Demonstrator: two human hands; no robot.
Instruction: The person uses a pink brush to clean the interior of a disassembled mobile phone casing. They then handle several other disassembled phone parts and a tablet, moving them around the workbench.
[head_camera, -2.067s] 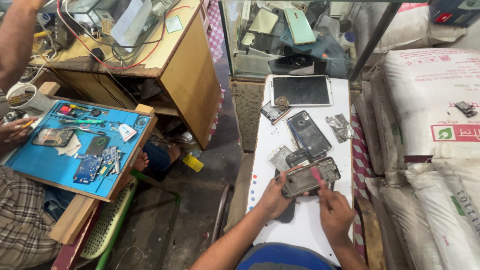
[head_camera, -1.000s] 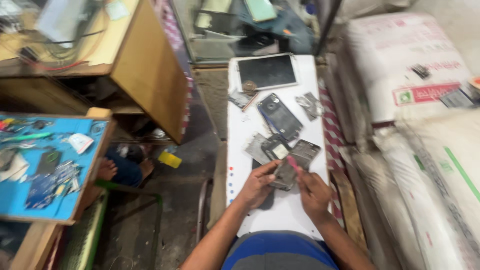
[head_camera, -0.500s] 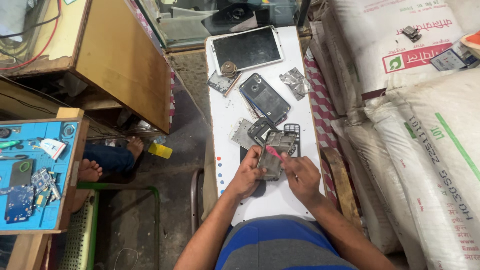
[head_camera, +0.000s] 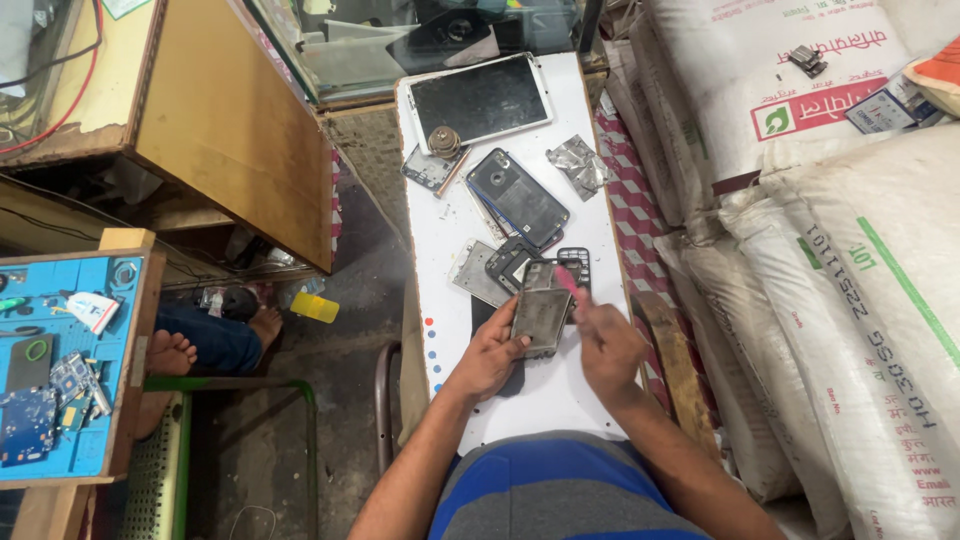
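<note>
Left hand holds phone frame; right hand holds pink tool.

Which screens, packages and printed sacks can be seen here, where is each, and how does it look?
Tablet: far end of the white table, flat, dark screen, white frame.
Foil packet: right of the dark phone, crumpled, silver.
White sacks: stacked on the right, with red and green printing.
Small card: on the top sack, blue and white.

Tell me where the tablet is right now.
In the head view, the tablet lies flat at the far end of the white table, beyond the dark phone back cover and beside the small round metal part.
</note>
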